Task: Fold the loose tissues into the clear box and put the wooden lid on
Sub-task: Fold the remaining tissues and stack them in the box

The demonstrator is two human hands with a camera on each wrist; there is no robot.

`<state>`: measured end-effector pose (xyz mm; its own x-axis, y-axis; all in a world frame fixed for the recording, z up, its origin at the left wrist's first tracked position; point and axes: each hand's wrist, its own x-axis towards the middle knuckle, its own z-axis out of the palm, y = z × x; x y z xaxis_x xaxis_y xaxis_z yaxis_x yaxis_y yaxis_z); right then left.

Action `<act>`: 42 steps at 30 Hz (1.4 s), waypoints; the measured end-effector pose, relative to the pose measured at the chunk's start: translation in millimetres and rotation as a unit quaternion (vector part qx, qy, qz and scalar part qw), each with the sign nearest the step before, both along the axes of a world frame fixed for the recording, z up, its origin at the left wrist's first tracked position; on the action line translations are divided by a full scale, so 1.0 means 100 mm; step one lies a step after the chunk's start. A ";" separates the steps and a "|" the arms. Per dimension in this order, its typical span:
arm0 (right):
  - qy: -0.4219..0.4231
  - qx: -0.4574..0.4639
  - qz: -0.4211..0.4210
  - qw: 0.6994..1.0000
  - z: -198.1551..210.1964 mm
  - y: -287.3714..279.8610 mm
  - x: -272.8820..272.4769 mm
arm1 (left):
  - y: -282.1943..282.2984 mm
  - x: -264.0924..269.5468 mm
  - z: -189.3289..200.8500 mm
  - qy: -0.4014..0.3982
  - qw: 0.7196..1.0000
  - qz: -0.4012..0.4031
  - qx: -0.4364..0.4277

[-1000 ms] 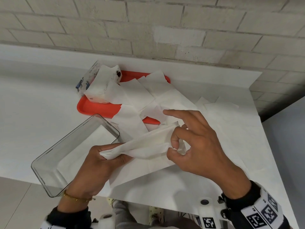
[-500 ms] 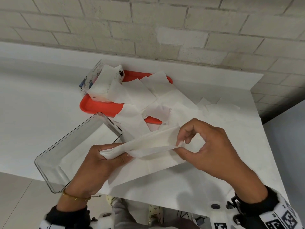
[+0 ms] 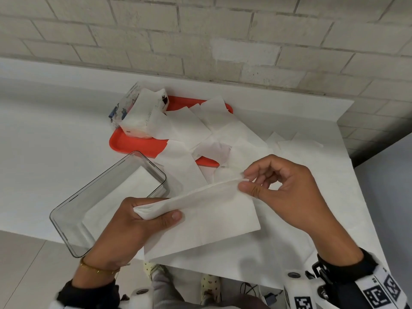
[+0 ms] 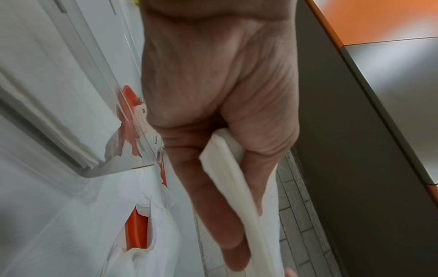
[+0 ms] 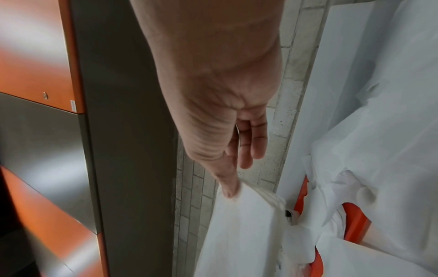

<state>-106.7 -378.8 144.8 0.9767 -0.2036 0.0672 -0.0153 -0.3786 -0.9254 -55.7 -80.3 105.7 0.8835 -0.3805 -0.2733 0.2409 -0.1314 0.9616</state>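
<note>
A white tissue (image 3: 207, 215) hangs above the table's near edge, folded over along its top. My left hand (image 3: 142, 216) grips its left end (image 4: 227, 168) between thumb and curled fingers. My right hand (image 3: 245, 182) pinches the top right corner (image 5: 239, 195) between thumb and forefinger. The clear box (image 3: 73, 228) lies at the front left, just beside my left hand, with flat folded tissues (image 3: 124, 192) inside. More loose tissues (image 3: 189, 128) are strewn over the red tray (image 3: 133, 146) and the table beyond. No wooden lid is in view.
A soft pack of tissues (image 3: 142, 117) stands on the tray's back left corner. A pale brick wall (image 3: 223, 41) closes off the back of the white table (image 3: 44, 141). The table's near edge runs under my hands, with floor and feet below.
My right hand has let its curled hold go and shifted to a thumb-and-forefinger pinch on the tissue's top right corner, drawing the tissue out wider. The left hand has kept its grip.
</note>
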 end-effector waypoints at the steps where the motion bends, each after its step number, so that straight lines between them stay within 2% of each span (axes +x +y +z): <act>1: -0.001 0.006 -0.010 1.000 -0.01 0.01 0.00 | 0.00 0.00 0.00 -0.001 1.000 -0.001 -0.001; 4: 0.026 0.024 -0.011 0.999 0.00 -0.01 0.00 | 0.02 -0.01 0.00 -0.001 1.000 -0.003 -0.001; 9: 0.092 0.095 0.060 0.989 0.00 0.03 -0.01 | 0.07 -0.02 -0.02 0.001 1.000 -0.002 -0.002; 19: 0.053 0.178 0.050 0.981 -0.09 0.11 0.00 | 0.17 -0.05 -0.05 -0.004 1.000 0.012 -0.006; 25: 0.054 0.235 0.059 0.969 -0.16 0.18 0.07 | 0.20 -0.07 -0.04 0.008 0.998 0.055 -0.037; 31: 0.140 0.255 0.103 0.951 -0.26 0.39 0.25 | 0.32 -0.11 -0.04 0.011 0.992 0.107 -0.060; 34: 0.167 0.247 0.099 0.950 -0.27 0.62 0.42 | 0.44 -0.16 -0.04 0.027 0.987 0.146 -0.066; 38: 0.176 0.191 0.118 0.958 -0.31 0.96 0.76 | 0.67 -0.16 -0.05 0.048 0.972 0.222 -0.052; 42: 0.206 0.084 0.215 0.951 -0.35 1.35 1.15 | 0.93 -0.08 -0.12 0.044 0.946 0.321 -0.025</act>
